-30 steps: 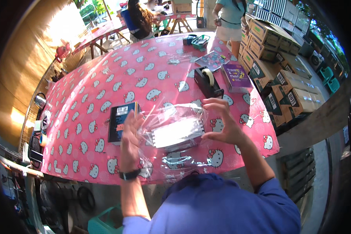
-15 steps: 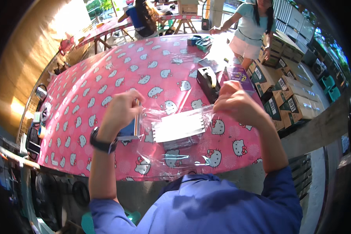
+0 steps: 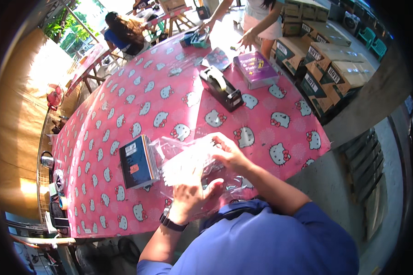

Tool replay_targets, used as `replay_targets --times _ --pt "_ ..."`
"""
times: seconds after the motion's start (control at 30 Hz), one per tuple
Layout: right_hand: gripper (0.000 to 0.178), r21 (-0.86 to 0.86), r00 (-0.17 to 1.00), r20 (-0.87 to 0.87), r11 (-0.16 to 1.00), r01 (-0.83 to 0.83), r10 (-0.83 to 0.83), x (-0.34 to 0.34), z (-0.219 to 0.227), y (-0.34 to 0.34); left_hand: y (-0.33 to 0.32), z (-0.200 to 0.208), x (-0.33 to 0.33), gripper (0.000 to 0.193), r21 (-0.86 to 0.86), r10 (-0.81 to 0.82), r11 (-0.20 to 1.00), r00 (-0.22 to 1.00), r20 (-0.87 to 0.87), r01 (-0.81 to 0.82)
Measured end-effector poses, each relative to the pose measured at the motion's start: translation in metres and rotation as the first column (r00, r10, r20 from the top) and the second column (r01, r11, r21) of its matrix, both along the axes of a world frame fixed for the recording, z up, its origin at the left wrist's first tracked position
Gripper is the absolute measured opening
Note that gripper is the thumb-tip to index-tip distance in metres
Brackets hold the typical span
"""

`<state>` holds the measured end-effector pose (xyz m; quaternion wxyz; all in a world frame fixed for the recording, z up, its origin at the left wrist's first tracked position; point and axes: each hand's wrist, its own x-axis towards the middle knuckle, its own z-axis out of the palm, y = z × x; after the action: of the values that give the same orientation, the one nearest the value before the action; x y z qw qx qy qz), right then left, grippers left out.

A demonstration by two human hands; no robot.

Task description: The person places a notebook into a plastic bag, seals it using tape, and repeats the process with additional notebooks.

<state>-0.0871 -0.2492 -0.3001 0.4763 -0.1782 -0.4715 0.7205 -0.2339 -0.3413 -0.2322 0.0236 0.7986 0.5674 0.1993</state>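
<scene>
Since half a second ago, the left hand (image 3: pixel 188 197) has moved off the dark-blue-covered stack of books (image 3: pixel 139 162) to the near side of the flat white rectangular bundle (image 3: pixel 181 167), and the right hand (image 3: pixel 231 153) has come inward over its far right part. The left hand lies on the bundle, thumb spread away from the fingers, whose tips are lost in glare; I cannot tell whether they grip. The right hand is half open with bent fingers at the crumpled clear plastic film (image 3: pixel 163 145); whether it pinches that is unclear.

The bundle sits among the film on the pink cat-print table cover (image 3: pixel 270 133), its near part hidden by the left hand. The books stand just left of the film. Farther off are a black tape dispenser (image 3: pixel 229 97) and a purple rectangular box (image 3: pixel 258 68), with a co-worker's hand (image 3: pixel 248 39) close by.
</scene>
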Motion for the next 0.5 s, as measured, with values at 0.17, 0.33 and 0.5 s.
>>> replay_targets --times 0.17,0.33,0.5 --pt "0.038 0.011 0.997 0.071 0.999 -0.038 0.037 -0.001 -0.003 0.004 -0.001 -0.002 -0.001 0.066 0.021 0.015 1.000 0.997 -0.081 -0.013" --pt "0.032 0.092 0.973 0.222 0.992 -0.081 0.059 0.019 0.034 0.023 0.010 0.028 -0.028 0.041 0.109 -0.175 0.979 0.985 0.009 0.173" --pt "0.028 0.403 0.648 0.725 0.907 -0.125 -0.233 0.018 0.115 0.036 0.004 0.076 -0.065 0.030 0.008 -0.207 0.977 0.964 -0.166 0.212"
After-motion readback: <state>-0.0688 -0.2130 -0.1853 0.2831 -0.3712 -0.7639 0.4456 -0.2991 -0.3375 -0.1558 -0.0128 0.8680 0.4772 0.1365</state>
